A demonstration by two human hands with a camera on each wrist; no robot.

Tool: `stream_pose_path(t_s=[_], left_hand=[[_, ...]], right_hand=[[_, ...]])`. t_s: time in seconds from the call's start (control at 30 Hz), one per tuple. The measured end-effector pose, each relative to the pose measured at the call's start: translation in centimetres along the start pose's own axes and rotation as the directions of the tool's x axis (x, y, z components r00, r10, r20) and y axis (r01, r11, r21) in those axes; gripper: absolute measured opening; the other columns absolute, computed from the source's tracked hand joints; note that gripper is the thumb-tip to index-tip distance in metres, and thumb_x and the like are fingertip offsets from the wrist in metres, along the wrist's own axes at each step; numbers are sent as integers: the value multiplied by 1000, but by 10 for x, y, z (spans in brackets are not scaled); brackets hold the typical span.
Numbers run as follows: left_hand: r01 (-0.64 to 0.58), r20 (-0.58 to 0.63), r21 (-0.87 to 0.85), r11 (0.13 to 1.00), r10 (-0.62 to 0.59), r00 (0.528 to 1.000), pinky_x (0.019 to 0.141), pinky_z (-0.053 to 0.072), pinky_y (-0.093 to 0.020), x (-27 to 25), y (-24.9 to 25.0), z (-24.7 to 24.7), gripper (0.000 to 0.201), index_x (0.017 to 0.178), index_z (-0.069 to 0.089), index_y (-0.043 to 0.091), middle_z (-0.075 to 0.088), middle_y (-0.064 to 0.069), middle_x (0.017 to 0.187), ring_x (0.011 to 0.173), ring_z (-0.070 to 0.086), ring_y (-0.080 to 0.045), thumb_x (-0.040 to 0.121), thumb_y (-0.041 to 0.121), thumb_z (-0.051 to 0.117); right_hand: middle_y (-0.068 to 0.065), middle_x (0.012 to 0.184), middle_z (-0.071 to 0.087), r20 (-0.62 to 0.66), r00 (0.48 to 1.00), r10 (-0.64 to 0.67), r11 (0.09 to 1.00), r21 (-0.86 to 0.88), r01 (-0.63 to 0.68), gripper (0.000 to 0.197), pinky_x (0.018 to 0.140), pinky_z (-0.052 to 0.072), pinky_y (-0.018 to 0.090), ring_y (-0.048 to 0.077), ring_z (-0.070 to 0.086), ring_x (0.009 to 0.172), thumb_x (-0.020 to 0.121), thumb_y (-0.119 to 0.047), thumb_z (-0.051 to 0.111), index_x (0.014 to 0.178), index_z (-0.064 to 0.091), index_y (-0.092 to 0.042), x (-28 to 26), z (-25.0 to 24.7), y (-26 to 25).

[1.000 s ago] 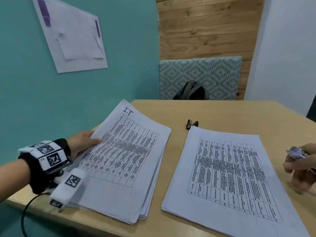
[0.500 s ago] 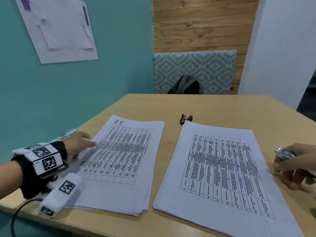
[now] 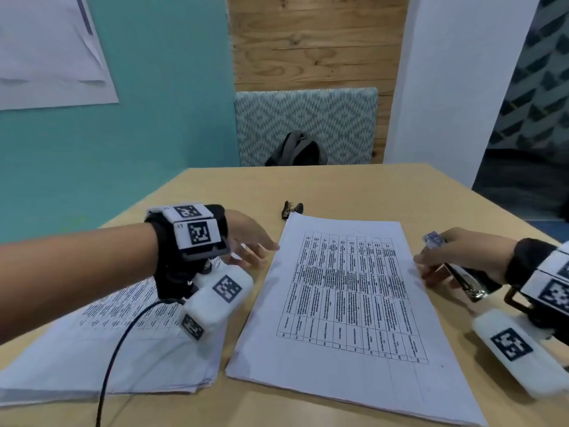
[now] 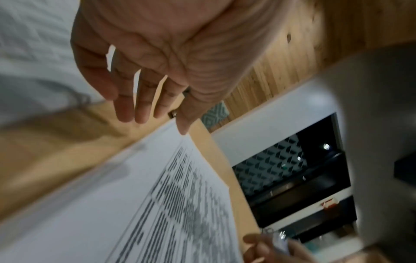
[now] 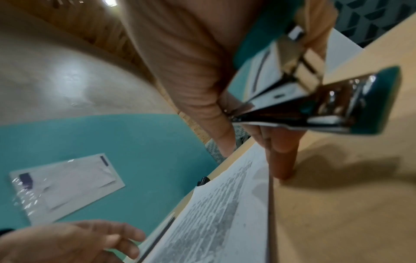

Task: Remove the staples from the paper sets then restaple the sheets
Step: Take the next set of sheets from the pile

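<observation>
Two hands flank paper set (image 3: 348,300); right hand (image 3: 462,257) grips stapler (image 3: 462,277).

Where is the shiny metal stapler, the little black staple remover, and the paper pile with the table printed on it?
Shiny metal stapler (image 3: 465,280): head view, on its metal body.
Little black staple remover (image 3: 292,208): head view, on its middle.
Right-hand paper pile with printed table (image 3: 345,291): head view, on the top sheet's middle.

Beyond the far edge of the light wooden table (image 3: 354,186), a dark grey backpack (image 3: 297,151) leans against a teal-and-white zigzag-patterned cushion panel (image 3: 308,118) before a wooden plank wall (image 3: 317,41), while a white laminated sheet (image 3: 46,50) hangs on the teal wall (image 3: 154,103).
</observation>
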State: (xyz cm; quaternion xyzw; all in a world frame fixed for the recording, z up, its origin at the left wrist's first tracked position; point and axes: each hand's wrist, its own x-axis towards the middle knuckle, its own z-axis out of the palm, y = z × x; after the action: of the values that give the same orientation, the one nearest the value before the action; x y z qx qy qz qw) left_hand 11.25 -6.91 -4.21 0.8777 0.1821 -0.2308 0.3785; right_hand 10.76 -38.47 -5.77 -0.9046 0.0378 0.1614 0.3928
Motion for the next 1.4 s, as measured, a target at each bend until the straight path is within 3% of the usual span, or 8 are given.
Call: stream_pose_path(t_s=[0.13,0.27,0.47,0.63,0.87,0.97,1.2,1.4], left_hand=[[67,3,-17,998,-67,998,53,32,-27,23,9,29,30,79,45,8,40,-4,66,55,36,-17,86,31,63],[57,-76,-55,997,-61,995,51,35,-27,25,12,36,29,70,45,5,44,-8,64,53,40,-18,90,20,60],[-9,-82,-31,999,6,997,72,36,-32,30,12,41,38,121,46,-4,53,-17,119,88,53,-26,92,18,56],[-32,-26,-61,998,31,999,93,47,-40,33,8,38,54,123,50,-6,58,-22,121,101,59,-33,82,21,70],[-65,-12,-128,990,64,998,78,46,-33,32,0,29,51,102,53,-1,59,-13,93,84,57,-28,69,25,80],[-146,-13,-66,987,146,989,95,48,-44,42,-2,30,71,115,57,0,64,-17,111,104,61,-34,58,35,80],[-269,-220,155,951,298,929,96,46,-36,51,-8,31,42,113,61,5,56,-12,119,110,55,-29,85,36,60],[-176,70,-172,969,190,979,95,43,-35,51,-7,31,47,119,53,-6,59,-15,122,109,57,-31,87,27,63]], right_hand=[[24,76,63,-21,999,45,996,77,-43,17,53,46,29,31,61,67,89,-7,59,80,58,7,6,0,0],[22,67,60,-26,998,56,988,145,-52,13,52,49,30,26,59,52,89,-3,58,79,54,5,10,1,1],[15,51,50,10,995,95,984,148,-96,24,53,41,33,24,48,43,89,-5,57,68,49,2,11,9,-1],[14,61,50,-34,997,65,998,-8,-66,25,56,40,30,22,47,50,86,-12,64,70,47,-3,14,14,-3],[11,67,44,-24,999,38,999,-14,-38,34,65,31,27,21,41,62,85,-16,65,63,40,-11,17,24,-6],[14,78,47,-33,999,29,999,-32,-30,27,67,31,29,22,43,70,85,-16,65,70,43,-9,21,29,-6],[15,85,52,-12,1000,22,1000,-6,-22,20,70,34,30,22,47,76,81,-20,67,83,51,-8,29,30,-1],[26,94,61,-30,999,21,1000,-19,-21,46,72,35,31,24,48,77,83,-16,66,108,52,20,27,31,0]])
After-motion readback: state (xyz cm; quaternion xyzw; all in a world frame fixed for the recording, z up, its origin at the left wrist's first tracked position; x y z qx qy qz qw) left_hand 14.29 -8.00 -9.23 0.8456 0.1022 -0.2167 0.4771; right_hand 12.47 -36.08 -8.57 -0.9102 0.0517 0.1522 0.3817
